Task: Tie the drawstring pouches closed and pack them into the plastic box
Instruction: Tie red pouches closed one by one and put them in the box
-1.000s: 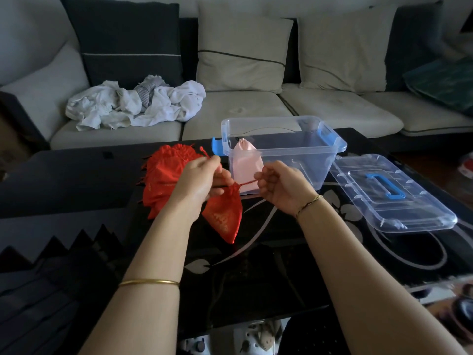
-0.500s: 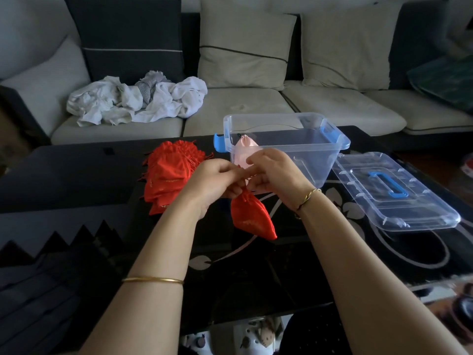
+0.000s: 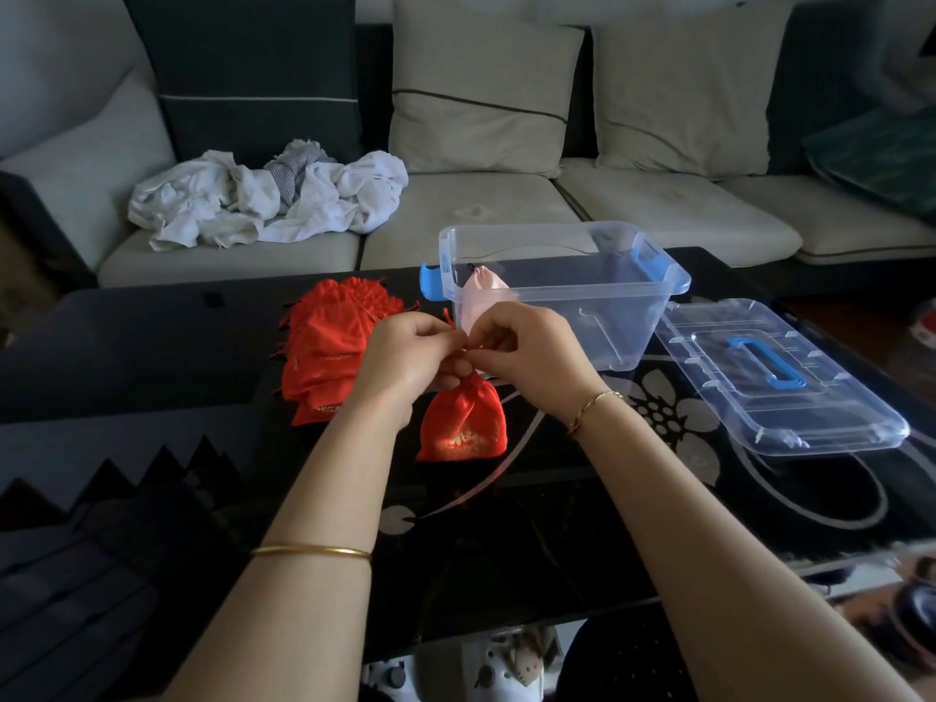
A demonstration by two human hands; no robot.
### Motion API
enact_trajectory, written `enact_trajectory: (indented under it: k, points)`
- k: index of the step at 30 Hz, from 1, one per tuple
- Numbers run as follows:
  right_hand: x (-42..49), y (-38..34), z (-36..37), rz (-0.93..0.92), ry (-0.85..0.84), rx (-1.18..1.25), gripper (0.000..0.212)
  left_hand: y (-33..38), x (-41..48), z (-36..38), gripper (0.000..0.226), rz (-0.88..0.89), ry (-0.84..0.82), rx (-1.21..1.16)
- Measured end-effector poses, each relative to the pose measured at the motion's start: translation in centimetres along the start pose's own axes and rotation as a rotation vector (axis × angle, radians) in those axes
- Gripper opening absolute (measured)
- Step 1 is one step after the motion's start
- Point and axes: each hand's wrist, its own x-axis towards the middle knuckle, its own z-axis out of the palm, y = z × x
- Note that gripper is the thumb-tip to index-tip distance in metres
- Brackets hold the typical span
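Both hands, left hand (image 3: 410, 357) & right hand (image 3: 521, 347), pinch cord at neck of red pouch (image 3: 463, 423), which hangs below; plastic box (image 3: 562, 296) just beyond right hand.

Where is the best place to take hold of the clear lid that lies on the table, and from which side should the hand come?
Grip the blue handle in the middle of the lid, coming from above. The lid lies flat on the table, to the right of the plastic box, handle side up. The handle looks like a bar that fingers could hook under. The thin rim is probably harder to lift.
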Motion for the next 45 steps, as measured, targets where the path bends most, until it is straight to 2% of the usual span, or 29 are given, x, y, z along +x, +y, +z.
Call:
enact_trajectory:
  k: [6, 9, 12, 16, 21, 26, 30, 33, 36, 39, 42, 44, 45]
  points:
    - [0.1, -0.6, 0.4, -0.185, 0.026, -0.197, 0.008, -0.1, 0.3, -0.1, 0.022, -0.027, 0.054, -0.050]
    - [0.1, -0.1, 0.6, -0.010, 0.018, -0.059, 0.013, 0.3, 0.3, -0.1, 0.009, 0.042, 0.138, -0.038]
    - [0.4, 0.5, 0.7, 0.210, 0.022, 0.116, 0.020, 0.5, 0.3, -0.5, 0.016, 0.198, 0.234, 0.154]
    - [0.4, 0.6, 0.4, 0.411, 0.043, 0.399, 0.020, 0.8, -0.2, -0.4, 0.011, 0.414, 0.123, 0.437]
    - [0.3, 0.6, 0.2, 0.493, -0.010, 0.624, 0.027, -0.2, 0.3, 0.2, 0.012, 0.488, 0.145, 0.617]
    - [0.2, 0.8, -0.1, 0.480, -0.093, 0.703, 0.018, -0.4, 0.7, 0.2, 0.008, 0.527, 0.144, 0.648]
    - [0.1, 0.9, -0.2, 0.442, -0.130, 0.631, 0.013, -0.5, 0.7, 0.3, 0.006, 0.511, 0.089, 0.716]
    - [0.2, 1.7, -0.8, 0.372, -0.031, 0.399, 0.008, -0.3, 0.7, 0.2, 0.009, 0.472, 0.099, 0.757]
    - [0.4, 2.9, -1.1, 0.296, 0.077, 0.164, 0.012, -0.1, 0.7, 0.4, 0.015, 0.327, 0.022, 0.648]
    - [0.2, 3.2, -0.2, 0.246, 0.100, 0.055, 0.013, -0.2, 0.6, 0.8, 0.015, 0.129, -0.039, 0.383]
    - [-0.2, 3.4, 0.2, 0.308, -0.014, 0.258, 0.023, -0.3, 1.2, 0.4, 0.017, -0.031, 0.016, 0.121]
    - [-0.7, 3.7, 0.4, 0.409, -0.188, 0.409, 0.047, -0.2, 1.6, -0.1, 0.021, -0.087, 0.047, 0.026]
    - [-1.0, 3.9, 0.6, 0.427, -0.258, 0.386, 0.059, 0.0, 1.7, -0.2, 0.022, -0.108, 0.057, -0.016]
